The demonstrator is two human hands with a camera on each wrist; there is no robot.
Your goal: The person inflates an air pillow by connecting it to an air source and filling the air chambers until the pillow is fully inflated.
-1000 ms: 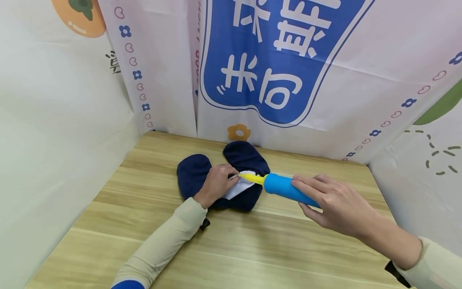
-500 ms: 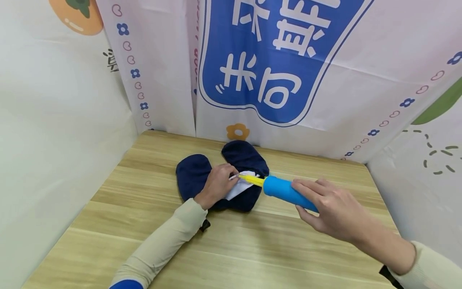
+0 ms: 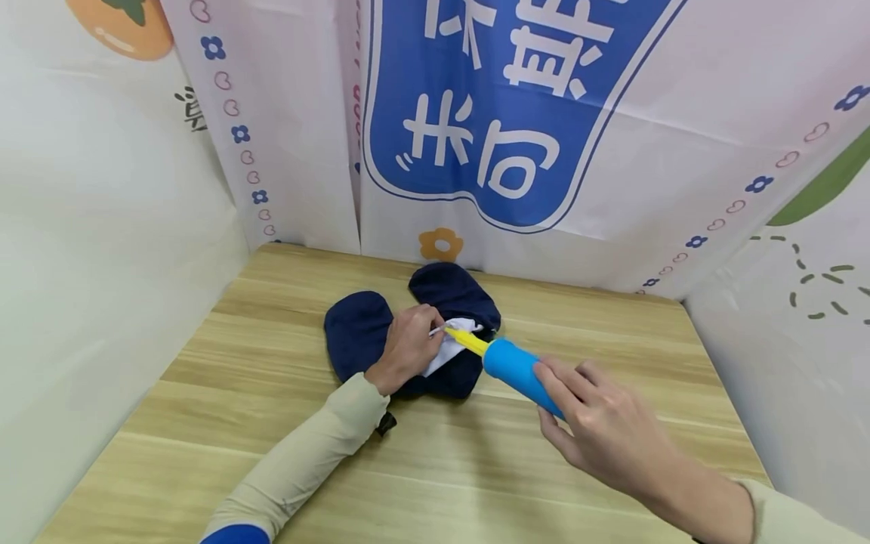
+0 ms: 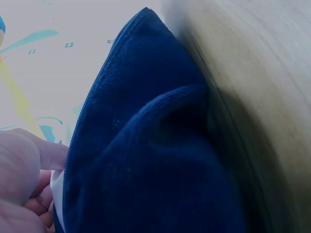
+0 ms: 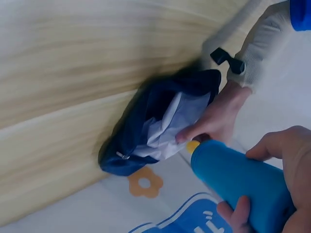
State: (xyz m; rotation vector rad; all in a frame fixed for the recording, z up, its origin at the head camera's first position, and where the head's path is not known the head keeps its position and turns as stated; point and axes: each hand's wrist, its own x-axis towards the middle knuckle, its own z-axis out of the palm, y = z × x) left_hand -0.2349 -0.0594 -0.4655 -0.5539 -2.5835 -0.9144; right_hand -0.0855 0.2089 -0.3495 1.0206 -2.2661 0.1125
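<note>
A navy, U-shaped neck pillow (image 3: 356, 332) lies on the table with its zipped cover open. White inner material (image 3: 445, 355) shows through the opening, and a zip pull (image 5: 122, 156) hangs at its edge in the right wrist view. My left hand (image 3: 410, 340) pinches a bit of this white material at the yellow nozzle tip. My right hand (image 3: 608, 427) grips the blue barrel of a hand pump (image 3: 519, 370), its yellow nozzle (image 3: 469, 340) pointing at the left fingertips. Whether the nozzle sits inside an opening is hidden by those fingers.
The wooden table (image 3: 578, 468) runs back to a printed wall cloth (image 3: 292, 136), close behind the pillow. White walls stand at both sides. A black strap piece (image 3: 386, 423) sits at the left cuff.
My right hand has come left and nearer to me, swinging the pump to a steeper slant. The left hand keeps its pinch beside the nozzle tip. The head view has shifted slightly.
</note>
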